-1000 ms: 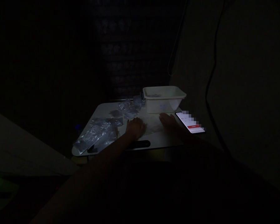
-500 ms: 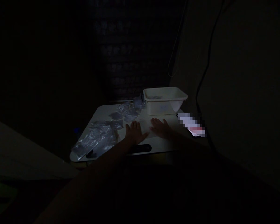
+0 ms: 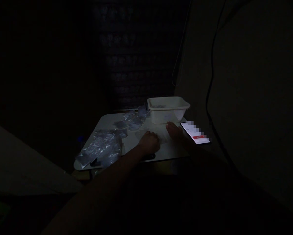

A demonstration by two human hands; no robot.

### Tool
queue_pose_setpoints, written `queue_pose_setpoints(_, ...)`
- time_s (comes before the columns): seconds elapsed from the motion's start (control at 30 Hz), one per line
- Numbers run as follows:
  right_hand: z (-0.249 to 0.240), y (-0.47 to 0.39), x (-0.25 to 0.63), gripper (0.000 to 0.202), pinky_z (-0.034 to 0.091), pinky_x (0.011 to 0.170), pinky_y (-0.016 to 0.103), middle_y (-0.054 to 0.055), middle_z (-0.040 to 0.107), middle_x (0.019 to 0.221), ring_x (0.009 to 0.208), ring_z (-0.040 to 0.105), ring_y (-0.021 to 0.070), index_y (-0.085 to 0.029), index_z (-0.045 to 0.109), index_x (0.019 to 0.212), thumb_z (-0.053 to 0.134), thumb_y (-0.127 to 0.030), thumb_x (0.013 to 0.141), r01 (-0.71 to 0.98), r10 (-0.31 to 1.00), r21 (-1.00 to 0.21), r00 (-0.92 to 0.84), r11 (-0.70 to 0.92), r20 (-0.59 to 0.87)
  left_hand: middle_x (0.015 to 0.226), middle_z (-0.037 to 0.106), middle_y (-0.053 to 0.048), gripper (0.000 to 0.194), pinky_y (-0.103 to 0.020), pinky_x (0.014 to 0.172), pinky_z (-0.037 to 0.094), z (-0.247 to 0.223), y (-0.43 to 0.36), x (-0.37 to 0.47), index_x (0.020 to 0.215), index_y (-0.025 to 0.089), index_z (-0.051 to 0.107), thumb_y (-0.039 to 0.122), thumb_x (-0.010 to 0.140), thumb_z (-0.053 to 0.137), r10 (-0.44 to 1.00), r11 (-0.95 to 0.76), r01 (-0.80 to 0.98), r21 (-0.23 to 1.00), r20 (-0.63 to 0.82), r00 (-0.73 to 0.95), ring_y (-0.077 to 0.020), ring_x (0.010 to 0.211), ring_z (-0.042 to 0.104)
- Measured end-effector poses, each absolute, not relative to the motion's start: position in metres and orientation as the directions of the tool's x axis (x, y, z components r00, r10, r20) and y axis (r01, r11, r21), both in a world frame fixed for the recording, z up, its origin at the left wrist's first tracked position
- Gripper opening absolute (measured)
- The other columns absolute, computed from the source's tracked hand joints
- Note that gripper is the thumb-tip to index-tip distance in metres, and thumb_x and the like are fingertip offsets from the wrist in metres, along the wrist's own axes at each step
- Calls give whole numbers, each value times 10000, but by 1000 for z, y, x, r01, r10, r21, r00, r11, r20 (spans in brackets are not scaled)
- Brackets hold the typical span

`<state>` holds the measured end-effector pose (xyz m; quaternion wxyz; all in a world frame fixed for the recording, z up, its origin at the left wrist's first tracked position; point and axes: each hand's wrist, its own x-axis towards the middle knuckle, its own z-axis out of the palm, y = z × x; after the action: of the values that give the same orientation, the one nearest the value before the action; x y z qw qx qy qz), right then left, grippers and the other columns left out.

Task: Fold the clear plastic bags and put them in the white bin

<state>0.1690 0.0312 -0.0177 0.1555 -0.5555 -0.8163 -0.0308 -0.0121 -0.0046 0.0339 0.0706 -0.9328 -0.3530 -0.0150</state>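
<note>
My left hand [image 3: 150, 143] rests on the white table with its fingers curled into a fist; whether anything is inside it is hidden. Under and beside it lies a thin, clear plastic sheet or bag [image 3: 162, 134], faint in the dim light. To the right, my right hand [image 3: 175, 131] lies low over the tabletop, fingers stretched out, near the plastic's right edge and in front of the white tub. I see nothing held in it.
Crumpled clear plastic bags [image 3: 99, 147] cover the table's left side, with smaller clear packets [image 3: 134, 122] behind. A white tub [image 3: 164, 116] stands at the back. A lit phone [image 3: 194, 133] lies at the right edge. A dark cable [image 3: 212, 71] hangs along the wall.
My left hand has gone from spread fingers to a fist and shifted slightly right. My right hand has moved right, away from the left. The view has shifted a little.
</note>
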Motion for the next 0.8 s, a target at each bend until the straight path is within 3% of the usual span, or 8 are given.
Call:
queue_pose_setpoints(0.13, -9, 29, 159, 361, 276, 852, 480, 102, 371, 1237, 1157, 273, 221, -177, 429, 1100, 227, -175, 800, 948, 899, -75, -267, 311, 348, 742, 601, -140, 192, -371, 719, 275, 30, -10, 2, 707, 113, 599, 187, 693, 422, 629, -760, 629, -161, 56, 775, -220, 757, 531)
queue_pose_setpoints(0.37, -2, 26, 155, 358, 309, 831, 487, 118, 402, 1211, 1129, 322, 232, -158, 462, 1069, 219, -206, 810, 954, 925, -126, -221, 270, 308, 736, 606, -139, 197, -357, 666, 307, 29, -11, 3, 746, 113, 586, 125, 725, 390, 646, -748, 633, -199, 2, 763, -222, 707, 553)
queue_pose_setpoints(0.47, -8, 28, 160, 351, 279, 870, 476, 108, 400, 1213, 1137, 311, 226, -166, 472, 1061, 241, -209, 800, 919, 913, -249, -209, 306, 350, 717, 604, -148, 209, -367, 668, 322, 26, -8, 4, 703, 99, 589, 142, 730, 386, 665, -733, 665, -141, 56, 745, -232, 690, 555)
queue_pose_setpoints(0.53, -11, 34, 164, 368, 272, 892, 451, 118, 421, 1194, 1124, 332, 218, -151, 464, 1073, 236, -244, 799, 866, 921, -407, -139, 291, 363, 685, 603, -138, 190, -351, 660, 339, 27, -3, 2, 634, 97, 583, 176, 706, 425, 718, -694, 720, 5, 90, 691, -219, 665, 552)
queue_pose_setpoints(0.63, -8, 45, 168, 413, 287, 898, 407, 108, 494, 1115, 1078, 395, 196, -162, 447, 1091, 216, -341, 799, 664, 953, -705, -38, 249, 301, 601, 589, -61, 136, -269, 587, 372, 38, 5, -6, 571, 122, 558, 215, 639, 486, 835, -522, 704, 481, 122, 536, -155, 589, 532)
queue_pose_setpoints(0.7, -2, 50, 168, 467, 333, 863, 379, 92, 542, 1046, 1019, 455, 177, -177, 441, 1091, 140, -391, 805, 531, 965, -813, -39, 240, 259, 547, 559, -5, 94, -219, 538, 374, 50, 10, -15, 572, 135, 542, 201, 611, 488, 902, -321, 482, 815, 109, 417, -110, 534, 509)
queue_pose_setpoints(0.73, 2, 50, 166, 521, 364, 830, 370, 97, 559, 1013, 982, 485, 173, -169, 443, 1085, 72, -405, 806, 485, 970, -842, -62, 235, 235, 527, 543, 11, 91, -206, 517, 371, 55, 12, -20, 577, 138, 533, 202, 610, 478, 930, -220, 330, 918, 96, 354, -95, 507, 497)
queue_pose_setpoints(0.8, 11, 46, 162, 657, 406, 765, 363, 125, 576, 965, 919, 525, 178, -129, 460, 1053, -67, -417, 788, 342, 979, -921, -142, 185, 144, 519, 533, 20, 96, -195, 481, 368, 64, 16, -29, 591, 139, 524, 211, 612, 464, 964, -54, 77, 996, 31, 265, -83, 472, 486)
